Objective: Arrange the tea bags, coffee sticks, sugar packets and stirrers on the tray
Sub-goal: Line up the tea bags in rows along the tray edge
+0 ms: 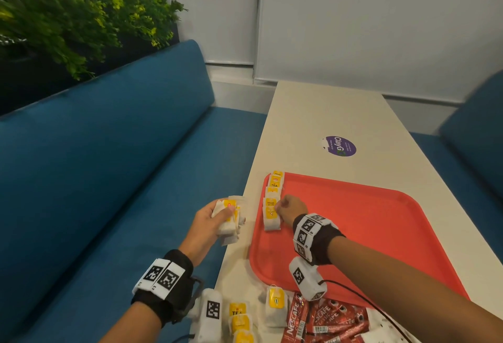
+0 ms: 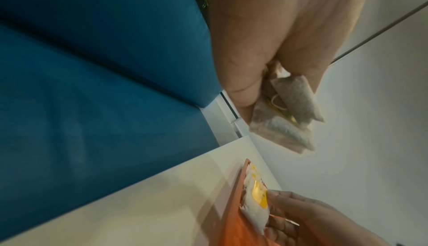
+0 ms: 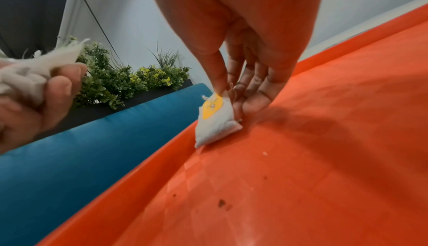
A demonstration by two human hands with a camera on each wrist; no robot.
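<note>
A red tray (image 1: 367,234) lies on the white table. Along its left rim runs a row of tea bags (image 1: 273,198) with yellow tags. My right hand (image 1: 287,208) is at the near end of that row, thumb and fingers pinching the nearest tea bag (image 3: 214,120) as it rests on the tray floor (image 3: 301,158). My left hand (image 1: 217,219) hovers just off the table's left edge and grips a bunch of tea bags (image 2: 287,111). More tea bags (image 1: 275,306) and red coffee sticks (image 1: 326,321) lie near the table's front edge.
A blue bench (image 1: 109,179) runs along the left, with plants (image 1: 81,16) behind it. A purple round sticker (image 1: 340,146) sits on the table beyond the tray. Another blue seat (image 1: 476,130) is at the right. A cable (image 1: 367,302) trails from my right wrist.
</note>
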